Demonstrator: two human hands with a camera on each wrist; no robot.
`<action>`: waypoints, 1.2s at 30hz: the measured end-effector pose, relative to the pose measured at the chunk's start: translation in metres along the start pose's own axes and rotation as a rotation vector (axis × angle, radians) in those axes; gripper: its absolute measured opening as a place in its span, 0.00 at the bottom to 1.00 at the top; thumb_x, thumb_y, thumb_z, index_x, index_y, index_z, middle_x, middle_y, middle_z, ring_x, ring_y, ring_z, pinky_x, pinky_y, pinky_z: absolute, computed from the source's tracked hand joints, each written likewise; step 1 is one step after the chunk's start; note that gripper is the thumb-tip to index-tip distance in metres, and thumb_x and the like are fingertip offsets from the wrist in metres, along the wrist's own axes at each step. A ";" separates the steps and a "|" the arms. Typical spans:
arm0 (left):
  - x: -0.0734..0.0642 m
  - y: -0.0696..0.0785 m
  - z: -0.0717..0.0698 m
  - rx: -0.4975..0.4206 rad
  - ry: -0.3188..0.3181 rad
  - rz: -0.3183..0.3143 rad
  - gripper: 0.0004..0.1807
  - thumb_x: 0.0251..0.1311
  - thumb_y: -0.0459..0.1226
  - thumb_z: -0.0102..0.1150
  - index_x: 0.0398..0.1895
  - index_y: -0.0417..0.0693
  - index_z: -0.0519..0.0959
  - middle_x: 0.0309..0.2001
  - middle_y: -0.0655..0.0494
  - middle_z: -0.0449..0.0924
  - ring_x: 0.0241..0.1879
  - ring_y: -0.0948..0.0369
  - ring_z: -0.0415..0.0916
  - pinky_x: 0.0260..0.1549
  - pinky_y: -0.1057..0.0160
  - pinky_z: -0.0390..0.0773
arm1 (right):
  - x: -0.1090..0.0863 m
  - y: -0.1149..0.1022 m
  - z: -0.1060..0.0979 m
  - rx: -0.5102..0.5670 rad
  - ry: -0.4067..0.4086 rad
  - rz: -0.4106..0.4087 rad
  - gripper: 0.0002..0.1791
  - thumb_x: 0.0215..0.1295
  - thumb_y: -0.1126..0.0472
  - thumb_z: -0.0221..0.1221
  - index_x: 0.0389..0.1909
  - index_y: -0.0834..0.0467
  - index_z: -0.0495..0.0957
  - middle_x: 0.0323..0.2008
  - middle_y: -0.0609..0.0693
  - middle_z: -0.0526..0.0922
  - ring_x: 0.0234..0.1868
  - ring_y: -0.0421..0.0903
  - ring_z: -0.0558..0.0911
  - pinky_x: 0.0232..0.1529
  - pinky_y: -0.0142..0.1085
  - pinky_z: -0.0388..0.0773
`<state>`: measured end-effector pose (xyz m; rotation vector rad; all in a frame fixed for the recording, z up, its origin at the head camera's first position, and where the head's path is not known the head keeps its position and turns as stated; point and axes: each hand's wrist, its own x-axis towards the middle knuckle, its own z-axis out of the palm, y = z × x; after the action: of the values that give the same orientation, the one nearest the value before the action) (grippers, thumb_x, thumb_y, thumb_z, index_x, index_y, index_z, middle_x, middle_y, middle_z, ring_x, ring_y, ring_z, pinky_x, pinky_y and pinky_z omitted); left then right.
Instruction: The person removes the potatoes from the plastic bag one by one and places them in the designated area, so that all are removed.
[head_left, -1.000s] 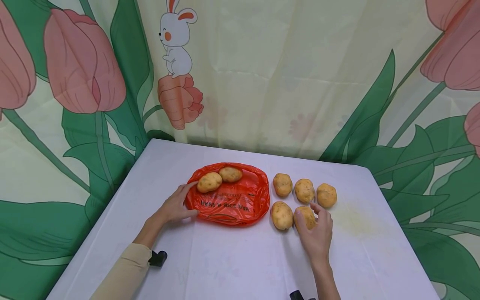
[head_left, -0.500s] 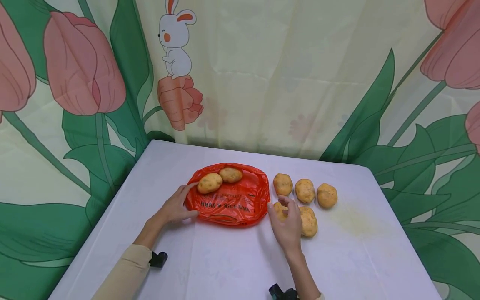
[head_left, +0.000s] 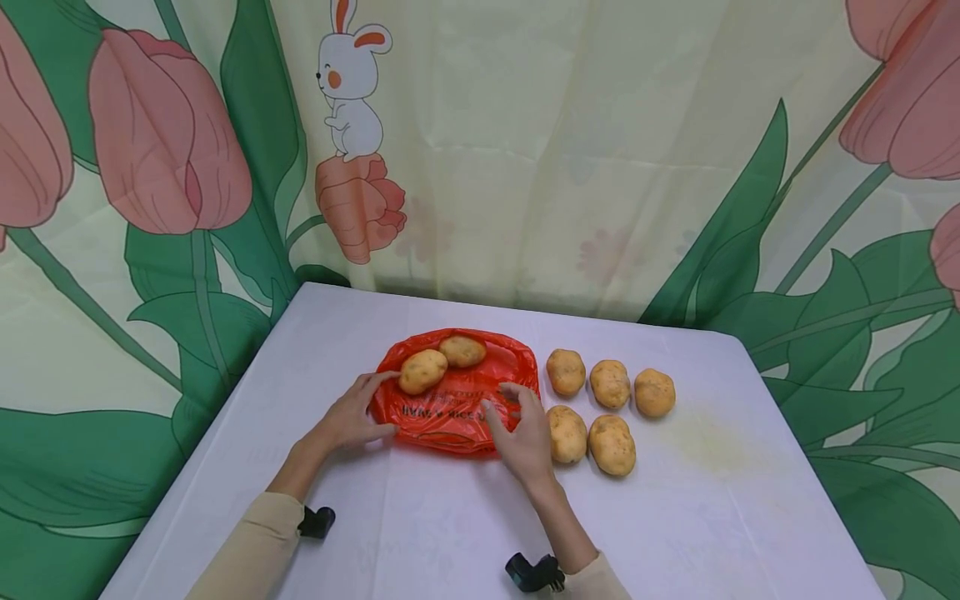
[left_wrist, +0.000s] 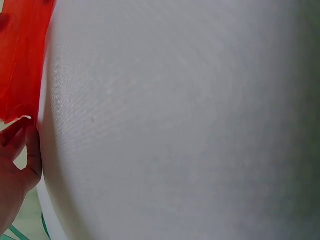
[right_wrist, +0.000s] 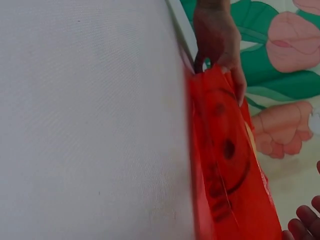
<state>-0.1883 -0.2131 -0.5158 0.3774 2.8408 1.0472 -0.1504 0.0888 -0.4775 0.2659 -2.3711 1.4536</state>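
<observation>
A red plastic bag [head_left: 435, 429] with dark print lies spread on the table, its edge raised like a rim. Two potatoes, a nearer one [head_left: 423, 372] and a farther one [head_left: 462, 351], lie within that rim at the back left. My left hand [head_left: 352, 417] holds the bag's left end, thumb at the near side, a fingertip by the nearer potato. In the right wrist view the left hand [right_wrist: 220, 42] grips the bag's end. My right hand [head_left: 525, 437] hovers over the bag's right part, fingers loosely bent, holding nothing.
Right of the bag, several potatoes stand in two rows, such as a back one [head_left: 566, 372] and a front one [head_left: 612, 446]. A white cloth covers the table [head_left: 420, 533]. Behind it hangs a curtain [head_left: 487, 208] printed with tulips and a rabbit.
My right hand has moved left from the front-row potatoes, carrying none, to above the bag. The nearer potato on the bag has shifted slightly right. My left hand has stayed at the bag's left end.
</observation>
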 end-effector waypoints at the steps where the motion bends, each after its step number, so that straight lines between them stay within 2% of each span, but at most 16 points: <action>1: 0.000 0.000 0.000 0.000 -0.006 -0.008 0.47 0.48 0.49 0.70 0.75 0.63 0.62 0.69 0.41 0.63 0.68 0.38 0.66 0.61 0.30 0.70 | 0.001 -0.001 0.003 0.007 -0.011 -0.003 0.22 0.64 0.59 0.69 0.55 0.65 0.77 0.50 0.60 0.82 0.52 0.62 0.80 0.53 0.57 0.78; 5: -0.001 0.000 0.000 0.003 -0.022 -0.020 0.43 0.49 0.49 0.70 0.73 0.66 0.65 0.70 0.42 0.62 0.68 0.38 0.66 0.61 0.30 0.71 | 0.007 -0.004 0.015 0.017 -0.064 0.010 0.23 0.65 0.57 0.68 0.56 0.65 0.76 0.51 0.62 0.81 0.53 0.63 0.80 0.56 0.59 0.78; 12: -0.003 -0.001 -0.001 0.027 -0.036 0.008 0.35 0.49 0.49 0.71 0.65 0.59 0.75 0.71 0.40 0.61 0.68 0.38 0.64 0.61 0.30 0.69 | 0.012 -0.004 0.035 -0.026 -0.140 0.047 0.22 0.66 0.56 0.68 0.56 0.62 0.76 0.52 0.61 0.80 0.53 0.58 0.80 0.55 0.55 0.79; 17: -0.003 -0.001 -0.001 0.035 -0.034 0.009 0.34 0.49 0.49 0.70 0.64 0.59 0.76 0.71 0.41 0.61 0.69 0.39 0.64 0.61 0.31 0.70 | 0.014 -0.005 0.045 -0.053 -0.179 0.080 0.25 0.66 0.53 0.68 0.58 0.61 0.75 0.54 0.59 0.80 0.54 0.56 0.79 0.56 0.50 0.79; 20: -0.003 0.000 -0.002 0.035 -0.030 0.004 0.34 0.49 0.48 0.71 0.63 0.59 0.76 0.70 0.41 0.62 0.68 0.39 0.64 0.61 0.31 0.71 | 0.015 -0.006 0.050 -0.053 -0.195 0.075 0.27 0.66 0.53 0.68 0.59 0.62 0.74 0.55 0.60 0.79 0.55 0.57 0.79 0.57 0.50 0.78; 29: -0.002 -0.003 -0.001 0.044 -0.045 -0.016 0.33 0.50 0.50 0.71 0.63 0.58 0.76 0.71 0.41 0.61 0.69 0.39 0.64 0.62 0.30 0.69 | 0.021 -0.009 0.069 -0.116 -0.244 0.082 0.34 0.65 0.49 0.68 0.65 0.63 0.70 0.58 0.63 0.74 0.53 0.59 0.78 0.50 0.48 0.77; 36: -0.001 -0.001 -0.002 0.045 -0.045 -0.016 0.32 0.50 0.49 0.71 0.62 0.56 0.77 0.71 0.41 0.62 0.69 0.40 0.64 0.62 0.32 0.71 | 0.028 -0.016 0.081 -0.160 -0.254 0.095 0.40 0.63 0.47 0.69 0.70 0.59 0.66 0.62 0.60 0.69 0.56 0.53 0.75 0.56 0.47 0.78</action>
<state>-0.1877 -0.2155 -0.5148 0.3759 2.8271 0.9613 -0.1868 0.0098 -0.4876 0.3163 -2.7208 1.3293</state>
